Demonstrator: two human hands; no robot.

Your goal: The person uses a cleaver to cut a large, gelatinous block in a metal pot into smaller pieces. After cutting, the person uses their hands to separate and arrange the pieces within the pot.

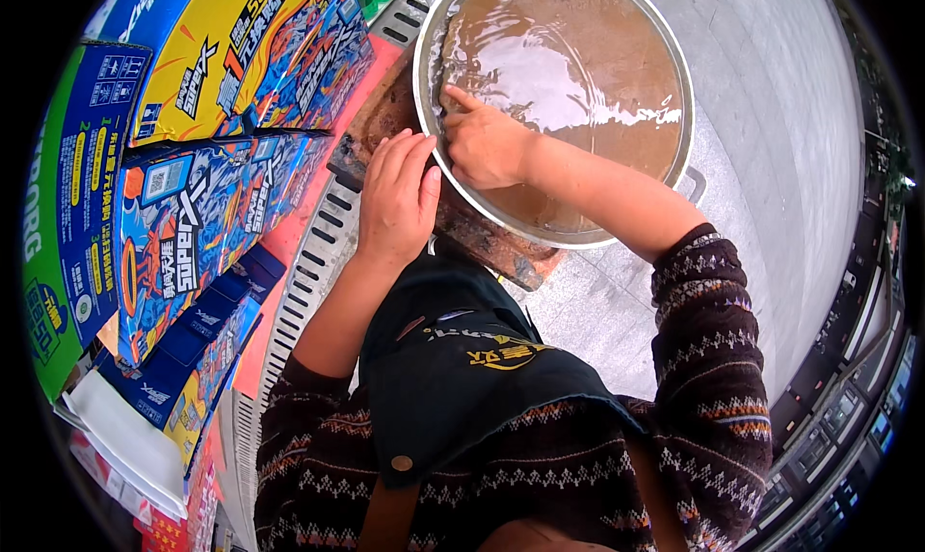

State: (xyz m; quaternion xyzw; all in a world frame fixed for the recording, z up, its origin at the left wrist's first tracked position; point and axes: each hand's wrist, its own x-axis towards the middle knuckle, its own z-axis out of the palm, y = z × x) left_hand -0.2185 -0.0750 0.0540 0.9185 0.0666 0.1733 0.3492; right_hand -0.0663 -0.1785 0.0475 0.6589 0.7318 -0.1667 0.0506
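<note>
A large round metal pot (690,82) with side handles holds shallow, shiny liquid over a brownish bottom. My right hand (485,141) reaches inside its left wall. Its index finger points forward along the wall at the liquid's edge, while the other fingers curl under. Whether anything is beneath those curled fingers is hidden. Just outside the same stretch of rim is my left hand (399,191), fingers nearly straight and close together, thumb a little apart. Its fingertips lie at the rim, and no object shows in it. A rusty brown block (498,252) sits under the pot.
Stacked printed cartons (217,212) rise close on the left. A white foam-like tray (126,443) lies below them. A slotted drain grate (318,223) runs between cartons and pot. Grey paving (766,154) extends to the right. A dark apron (462,378) covers my front.
</note>
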